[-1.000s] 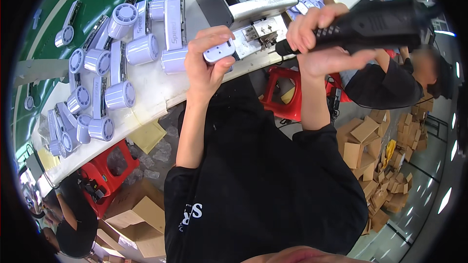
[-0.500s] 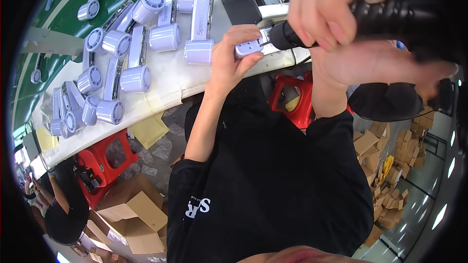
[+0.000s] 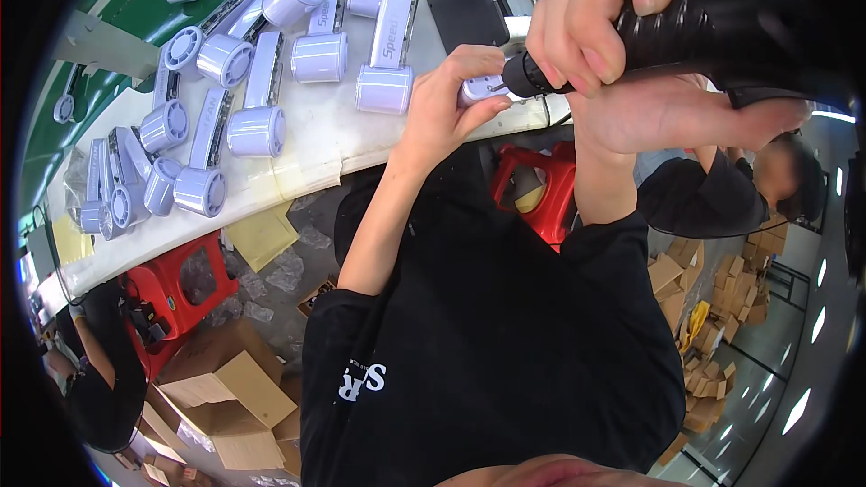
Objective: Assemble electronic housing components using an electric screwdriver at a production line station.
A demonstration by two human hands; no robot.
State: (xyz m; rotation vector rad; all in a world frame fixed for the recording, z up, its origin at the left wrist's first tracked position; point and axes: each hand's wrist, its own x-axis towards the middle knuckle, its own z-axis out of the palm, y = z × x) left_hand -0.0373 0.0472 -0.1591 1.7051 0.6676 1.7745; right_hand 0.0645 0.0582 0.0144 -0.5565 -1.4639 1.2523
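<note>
My left hand is closed on a small pale-lilac plastic part, pinched between thumb and fingers at the table's front edge. Most of that part is hidden by my fingers and the tool; a few small holes show in its face. My right hand wraps round a black electric screwdriver, held level and pointing left. Its thin bit meets the face of the lilac part. Left of my hands lie several lilac handheld fans, with circuitry showing along the sides of their handles.
A white table carries the fans. Behind my hands stands a dark-sided machine. Below are red stools and open cardboard boxes. Co-workers sit at the left and right, with piled cartons further right.
My left hand and the lilac part have shifted slightly right in view. The screwdriver's nose has closed in on the part. The fans appear shifted as the view moved.
</note>
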